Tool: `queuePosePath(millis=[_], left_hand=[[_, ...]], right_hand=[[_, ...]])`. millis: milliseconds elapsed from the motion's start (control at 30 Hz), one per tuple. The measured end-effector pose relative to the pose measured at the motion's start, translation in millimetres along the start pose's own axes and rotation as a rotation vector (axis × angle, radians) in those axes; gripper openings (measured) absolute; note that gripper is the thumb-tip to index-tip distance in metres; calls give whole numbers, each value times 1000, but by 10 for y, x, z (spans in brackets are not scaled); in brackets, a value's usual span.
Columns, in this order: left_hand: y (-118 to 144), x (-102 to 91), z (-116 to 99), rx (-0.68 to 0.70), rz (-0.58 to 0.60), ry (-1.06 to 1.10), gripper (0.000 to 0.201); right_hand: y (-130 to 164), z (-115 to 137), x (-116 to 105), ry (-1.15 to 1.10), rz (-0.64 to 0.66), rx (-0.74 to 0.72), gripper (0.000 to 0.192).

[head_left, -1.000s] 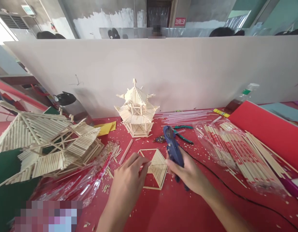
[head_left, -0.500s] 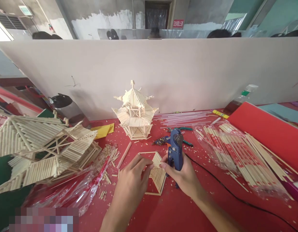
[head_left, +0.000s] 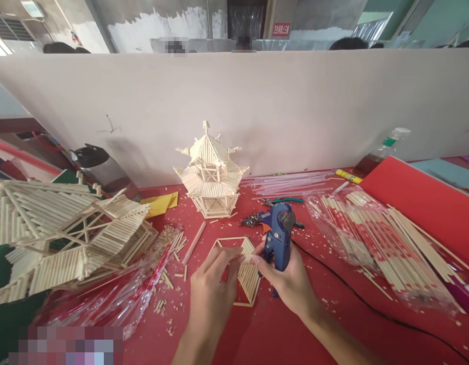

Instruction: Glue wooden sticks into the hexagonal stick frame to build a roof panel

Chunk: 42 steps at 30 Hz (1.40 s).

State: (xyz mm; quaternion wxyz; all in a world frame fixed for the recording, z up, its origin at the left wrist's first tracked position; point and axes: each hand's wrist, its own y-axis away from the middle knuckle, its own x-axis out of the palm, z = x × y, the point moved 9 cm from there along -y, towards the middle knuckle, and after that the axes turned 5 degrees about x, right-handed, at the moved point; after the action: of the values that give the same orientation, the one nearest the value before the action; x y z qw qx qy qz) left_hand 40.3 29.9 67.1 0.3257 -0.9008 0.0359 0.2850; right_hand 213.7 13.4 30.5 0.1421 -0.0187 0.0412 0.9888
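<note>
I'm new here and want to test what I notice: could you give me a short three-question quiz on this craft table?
1. True or false: the right hand holds the blue glue gun.
2. What does the left hand touch?
A) green pliers
B) flat stick panel
C) bottle
3. Fill in: the small stick pagoda stands on the ____ table.

Key: 1 true; 2 B; 3 red.

One head-worn camera looks forward and down, close over the red table (head_left: 280, 329), probably facing the white partition (head_left: 295, 101) behind it.
</note>
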Motion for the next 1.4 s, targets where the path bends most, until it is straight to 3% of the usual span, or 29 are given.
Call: queuePosePath(millis=[133,300,433,567,800,1000,1400], left_hand=[[-3,-6,-55,43,9,-104,18],[23,78,-59,60,82,-85,21],[40,75,43,41,135,-161,29],[24,-61,86,75,121,-290,35],[-25,-177,53,93,115,-438,43],[-42,-125,109,45,144,-453,40],[-55,-96,148,-26,195,-440,38]], right_hand=[[5,19,12,62,7,4,33],[-6,20,23,138,32,-7,30],[-7,52,67,188,171,-7,27],[-11,29,36,268,325,65,32],[76,-43,35,399,450,136,38],[143,11,114,468,446,69,35],[153,-26,160,539,461,83,31]])
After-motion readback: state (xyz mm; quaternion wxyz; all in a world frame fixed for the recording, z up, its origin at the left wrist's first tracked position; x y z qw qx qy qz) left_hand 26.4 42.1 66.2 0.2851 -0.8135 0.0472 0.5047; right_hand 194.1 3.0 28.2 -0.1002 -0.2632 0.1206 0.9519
